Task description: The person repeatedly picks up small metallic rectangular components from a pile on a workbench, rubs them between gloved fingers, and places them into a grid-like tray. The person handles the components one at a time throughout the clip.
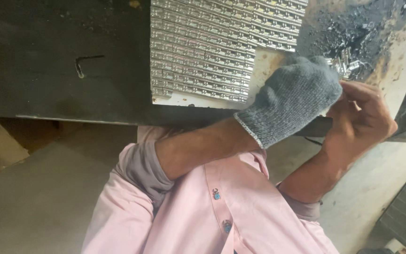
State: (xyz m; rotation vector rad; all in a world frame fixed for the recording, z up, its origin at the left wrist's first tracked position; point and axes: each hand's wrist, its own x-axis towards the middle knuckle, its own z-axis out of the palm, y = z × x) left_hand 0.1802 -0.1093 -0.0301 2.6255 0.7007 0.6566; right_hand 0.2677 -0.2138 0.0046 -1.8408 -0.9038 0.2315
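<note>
**Two hands meeting over small metal parts at the bench edge**

The left hand (291, 99), in a grey knitted glove, reaches across the body and lies curled over the pale board (269, 63) on the bench (48, 61). Whether its fingers close on anything cannot be told, since the back of the glove hides them. The bare right hand (360, 117) sits just beside it, on its right, touching or nearly touching the glove, fingers bent inward in a narrow pinch. What the fingertips grip, if anything, is hidden.

The loose metal pieces (346, 66), small and shiny, lie in a heap just beyond both hands, at the rim of a dark, greasy patch (353, 28). Beyond and to the left of the gloved hand stand the stacked rows (203, 47) of like pieces, packed edge to edge on the board. Further left of both hands, well apart, a bent hex key (86, 63) rests on the dark bench top.

As a judgement on technique: small parts of this kind are best taken one at a time between the bare fingertips, with the gloved hand steadying the pile. Each piece should be turned to match its neighbours before it joins a row. Oily pieces may slip, so a firm pinch is advisable.
</note>
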